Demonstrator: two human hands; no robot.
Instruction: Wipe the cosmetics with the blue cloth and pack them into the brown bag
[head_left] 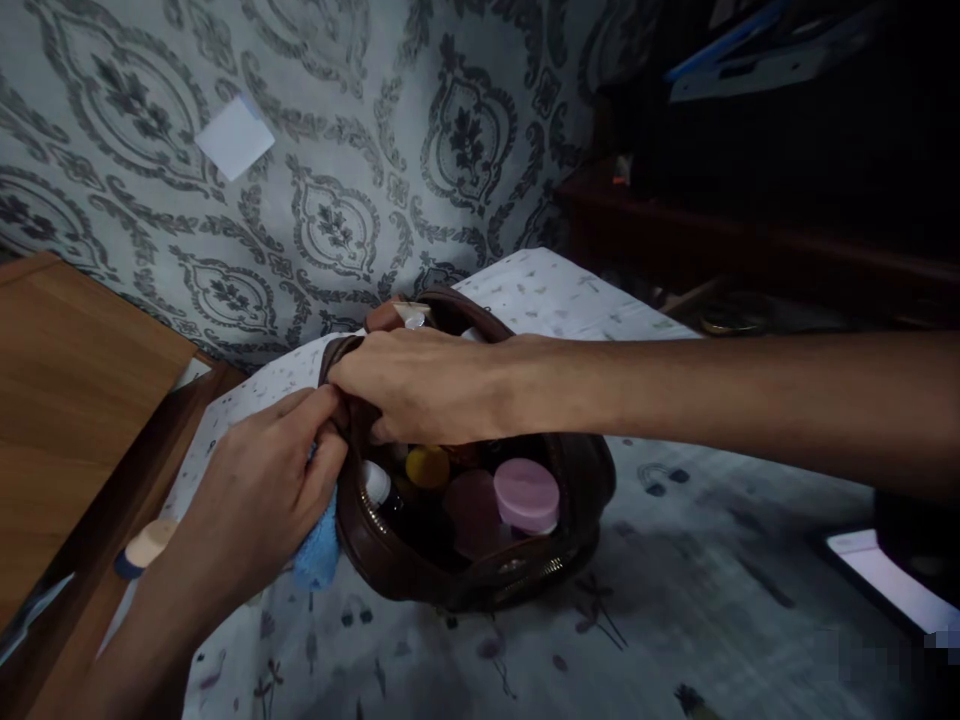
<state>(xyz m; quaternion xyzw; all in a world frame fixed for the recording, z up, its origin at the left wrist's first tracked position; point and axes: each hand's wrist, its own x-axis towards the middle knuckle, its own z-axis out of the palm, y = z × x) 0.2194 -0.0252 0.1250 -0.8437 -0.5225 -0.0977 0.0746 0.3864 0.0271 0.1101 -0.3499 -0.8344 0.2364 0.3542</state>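
Observation:
A dark brown zippered bag (465,590) stands unzipped on a white printed cloth (645,580). My left hand (281,470) pinches the bag's left rim, and a light blue cloth (319,550) hangs below its fingers. Across the bag's opening reaches my right hand (427,385), its fingertips down inside at the left rim, where whatever they touch is hidden. Inside the bag lie a pink round-lidded container (526,495), a yellow cap (427,466) and a white-capped bottle (377,483). Other contents are too dark to make out.
A wooden panel (82,400) stands at the left, with a beige and dark blue item (146,547) near it. A lit phone-like screen (892,580) lies at the right. Behind is a patterned wall (337,220) with a white switch plate (235,138); dark furniture (735,240) fills the back right.

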